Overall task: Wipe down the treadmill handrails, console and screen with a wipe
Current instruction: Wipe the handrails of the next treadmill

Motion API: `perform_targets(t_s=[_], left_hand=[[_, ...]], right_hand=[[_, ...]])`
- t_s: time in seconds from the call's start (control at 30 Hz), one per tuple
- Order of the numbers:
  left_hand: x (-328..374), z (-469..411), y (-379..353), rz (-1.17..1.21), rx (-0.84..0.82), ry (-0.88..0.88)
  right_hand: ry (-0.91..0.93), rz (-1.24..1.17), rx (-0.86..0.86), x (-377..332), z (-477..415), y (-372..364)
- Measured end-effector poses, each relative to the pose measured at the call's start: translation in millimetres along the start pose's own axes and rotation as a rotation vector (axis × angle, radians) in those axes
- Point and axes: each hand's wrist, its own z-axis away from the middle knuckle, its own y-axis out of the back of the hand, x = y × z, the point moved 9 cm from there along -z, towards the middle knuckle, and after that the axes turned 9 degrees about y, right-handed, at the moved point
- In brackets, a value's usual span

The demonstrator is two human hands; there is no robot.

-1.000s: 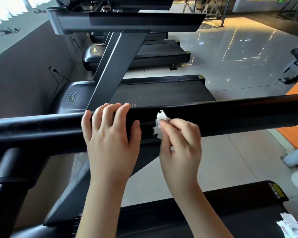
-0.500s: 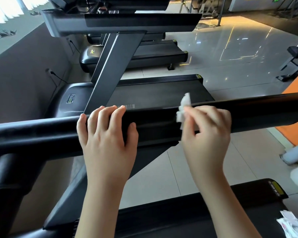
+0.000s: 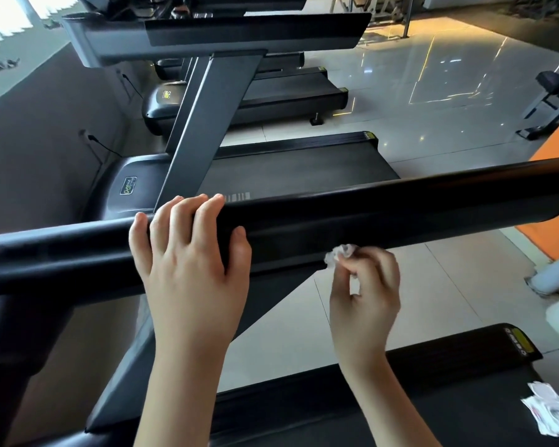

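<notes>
The long black padded handrail (image 3: 433, 208) is seen lying crosswise just beyond both hands, its long axis running left to right and raised slightly rightward. It is clasped from above by the left hand (image 3: 191, 269). A crumpled white wipe (image 3: 341, 254) is pinched by the right hand (image 3: 365, 295) at its lower edge. The rightward stretch is judged nearer the right hand.

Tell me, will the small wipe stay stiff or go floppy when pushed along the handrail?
Probably floppy: the wipe is crumpled into a wad in the right hand's pinch. Likely very light, being so small. It may bunch up more against the handrail.
</notes>
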Motion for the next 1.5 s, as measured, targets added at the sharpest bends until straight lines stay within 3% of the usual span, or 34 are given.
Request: perform_targets(t_s=[0.13, 0.3, 0.47, 0.63, 0.8, 0.97, 1.17, 1.37, 1.5], left_hand=[[0, 1, 0, 0.001, 0.004, 0.009], [0, 0, 0, -0.007, 0.001, 0.017], [0, 1, 0, -0.009, -0.004, 0.024], [2, 1, -1, -0.025, -0.041, 0.027], [11, -4, -2, -0.064, -0.102, 0.019], [57, 6, -23, -0.055, -0.161, -0.158], [58, 10, -25, -0.018, -0.077, -0.127], [60, 11, -25, -0.001, -0.062, -0.09], [61, 12, -26, 0.001, -0.058, -0.077]], right_hand=[[0.067, -0.06, -0.015, -10, -6, 0], [-0.052, -0.001, 0.128, -4, -24, 15], [0.223, 0.035, -0.085, -45, -37, -6], [0.125, 0.121, -0.089, -29, -77, -5], [0.254, 0.034, -0.254, -44, -84, -25], [0.136, 0.213, -0.125, -7, -100, -3], [0.283, 0.115, -0.2, -30, -69, -1], [0.078, 0.138, -0.004, 3, -60, 26], [0.142, 0.0, -0.127, -11, -32, 8]])
